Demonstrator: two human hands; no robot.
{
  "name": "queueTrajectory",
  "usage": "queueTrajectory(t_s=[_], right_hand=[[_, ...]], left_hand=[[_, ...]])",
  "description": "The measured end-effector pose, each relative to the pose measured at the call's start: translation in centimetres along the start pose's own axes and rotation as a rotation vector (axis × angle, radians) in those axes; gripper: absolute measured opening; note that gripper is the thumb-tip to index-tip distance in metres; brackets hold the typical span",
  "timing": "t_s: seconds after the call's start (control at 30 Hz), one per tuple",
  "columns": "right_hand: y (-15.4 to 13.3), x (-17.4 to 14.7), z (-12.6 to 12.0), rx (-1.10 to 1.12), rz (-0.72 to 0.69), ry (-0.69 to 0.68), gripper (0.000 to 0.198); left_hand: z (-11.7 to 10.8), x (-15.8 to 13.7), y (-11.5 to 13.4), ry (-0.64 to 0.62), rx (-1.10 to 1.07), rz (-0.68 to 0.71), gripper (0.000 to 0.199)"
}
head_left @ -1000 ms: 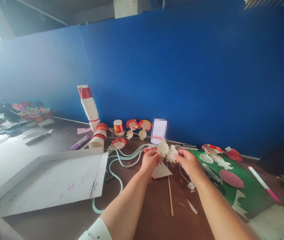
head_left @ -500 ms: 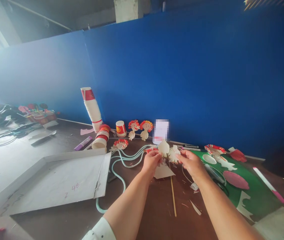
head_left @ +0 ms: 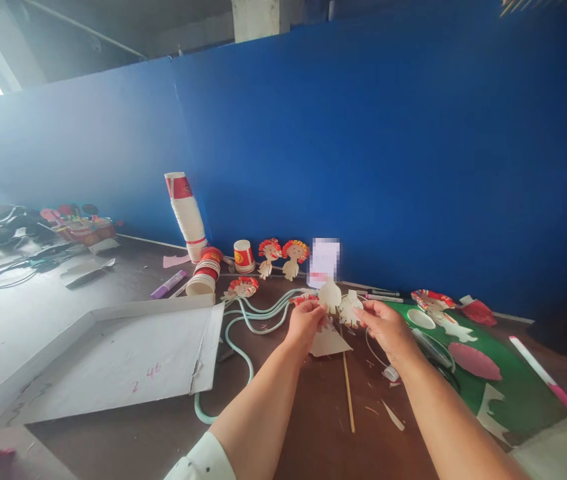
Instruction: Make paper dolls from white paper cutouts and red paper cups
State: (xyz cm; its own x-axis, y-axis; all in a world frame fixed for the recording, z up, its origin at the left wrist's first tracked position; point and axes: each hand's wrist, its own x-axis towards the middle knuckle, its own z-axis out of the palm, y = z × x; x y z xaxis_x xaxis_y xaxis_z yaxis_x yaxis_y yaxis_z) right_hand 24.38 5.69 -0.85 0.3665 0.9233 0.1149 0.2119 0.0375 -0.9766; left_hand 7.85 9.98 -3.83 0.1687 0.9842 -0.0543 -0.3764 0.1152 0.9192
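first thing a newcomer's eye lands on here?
Probably the blue partition wall filling the whole background. Next, the two hands at centre: the left hand and right hand pinch a pale paper cutout figure between them above the brown table. Also striking: the leaning stack of paper cups by the wall, and the large white tray at left.

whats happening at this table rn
A person is working with both bare hands on a pale paper cut-out figure, held just above the brown table. The left hand pinches its left side and the right hand its right side. A thin wooden stick lies on the table below the figure. Finished red-haired paper dolls lean against the blue wall beside a stack of paper cups, and a green sheet lies to the right.
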Motion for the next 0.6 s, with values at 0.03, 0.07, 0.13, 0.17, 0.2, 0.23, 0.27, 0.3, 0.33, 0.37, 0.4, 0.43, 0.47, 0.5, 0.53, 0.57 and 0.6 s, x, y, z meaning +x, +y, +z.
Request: queueTrajectory(t_s=[0.03,0.07,0.13,0.17,0.2,0.23,0.27,0.3,0.33,0.37,0.4,0.43,0.47,0.5,0.53,0.57,0.6], right_hand=[[0.02,0.01,-0.02,0.0,0.0,-0.002,0.03],[0.06,0.03,-0.04,0.0,0.001,-0.005,0.03],[0.15,0.11,-0.1,0.001,0.002,-0.011,0.03],[0.21,0.16,-0.13,0.002,0.003,-0.015,0.031],[0.28,0.24,-0.17,0.002,0.005,-0.02,0.031],[0.36,0.32,-0.21,0.003,0.006,-0.025,0.031],[0.44,0.41,-0.25,0.002,0.009,-0.03,0.031],[0.52,0.49,-0.29,0.002,0.011,-0.034,0.031],[0.59,0.57,-0.32,0.001,0.012,-0.037,0.031],[0.66,0.64,-0.34,0.001,0.012,-0.037,0.031],[0.72,0.69,-0.36,0.001,0.011,-0.036,0.032],[0.77,0.73,-0.36,0.001,0.01,-0.033,0.032],[0.81,0.75,-0.36,0.001,0.007,-0.031,0.032],[0.83,0.76,-0.35,0.0,0.004,-0.028,0.033],[0.85,0.75,-0.35,-0.001,0.0,-0.026,0.033],[0.86,0.73,-0.34,-0.005,-0.005,-0.021,0.032],[0.86,0.7,-0.34,-0.009,-0.012,-0.013,0.032]], left_hand=[[-0.01,0.04,-0.05,-0.004,-0.004,0.003,0.031],[-0.03,0.08,-0.11,-0.005,-0.006,0.005,0.031],[-0.06,0.15,-0.19,-0.004,0.002,-0.001,0.03],[-0.07,0.18,-0.22,-0.002,0.009,-0.004,0.029],[-0.08,0.18,-0.23,0.002,0.015,-0.005,0.029],[-0.08,0.18,-0.23,0.004,0.019,-0.004,0.029],[-0.08,0.16,-0.22,0.006,0.022,-0.002,0.028],[-0.07,0.14,-0.2,0.006,0.023,-0.001,0.028],[-0.07,0.12,-0.18,0.004,0.022,-0.002,0.029],[-0.06,0.09,-0.15,0.001,0.022,-0.003,0.029],[-0.05,0.07,-0.12,-0.003,0.021,-0.004,0.029],[-0.05,0.05,-0.08,-0.006,0.019,-0.005,0.029],[-0.05,0.04,-0.05,-0.007,0.016,-0.007,0.029],[-0.05,0.03,-0.01,-0.006,0.015,-0.009,0.029],[-0.05,0.02,0.02,-0.002,0.016,-0.011,0.03],[-0.05,0.01,0.04,0.002,0.017,-0.014,0.03],[-0.04,0.01,0.05,0.003,0.018,-0.017,0.031]])
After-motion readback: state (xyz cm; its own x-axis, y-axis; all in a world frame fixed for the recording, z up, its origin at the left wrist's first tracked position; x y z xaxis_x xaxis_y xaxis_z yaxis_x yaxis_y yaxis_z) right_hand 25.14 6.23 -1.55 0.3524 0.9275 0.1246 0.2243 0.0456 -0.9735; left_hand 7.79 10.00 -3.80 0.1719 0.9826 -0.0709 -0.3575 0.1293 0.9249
